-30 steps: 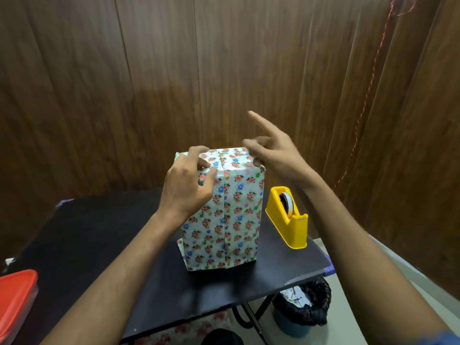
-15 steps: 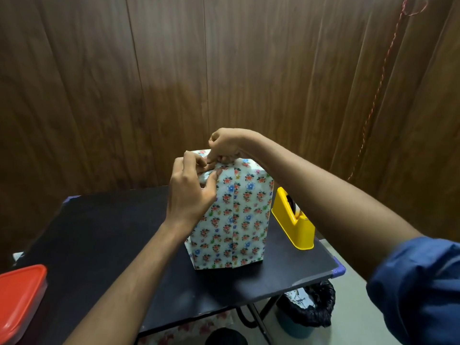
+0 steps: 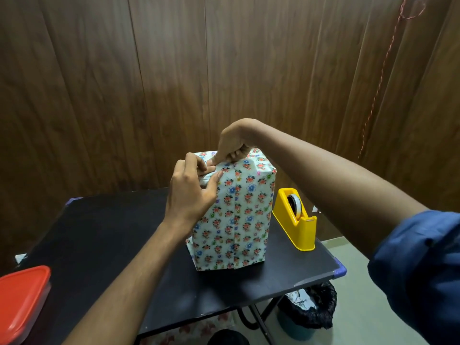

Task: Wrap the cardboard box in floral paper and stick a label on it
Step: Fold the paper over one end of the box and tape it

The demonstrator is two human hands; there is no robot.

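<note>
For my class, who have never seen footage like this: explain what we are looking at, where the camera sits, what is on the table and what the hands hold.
No machine here: a person wears a camera on the head, looking down at their own hands. On the black table stands a box wrapped in floral paper, with a yellow tape dispenser to its right and a red-lidded container at the near left edge. The left hand grips the paper at the box's top corner; the right hand pinches the paper fold on top.

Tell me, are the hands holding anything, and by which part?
Both hold the wrapped box at its top. The left hand grips the upper left corner, thumb on the front; the right hand pinches the paper fold at the top edge.
</note>
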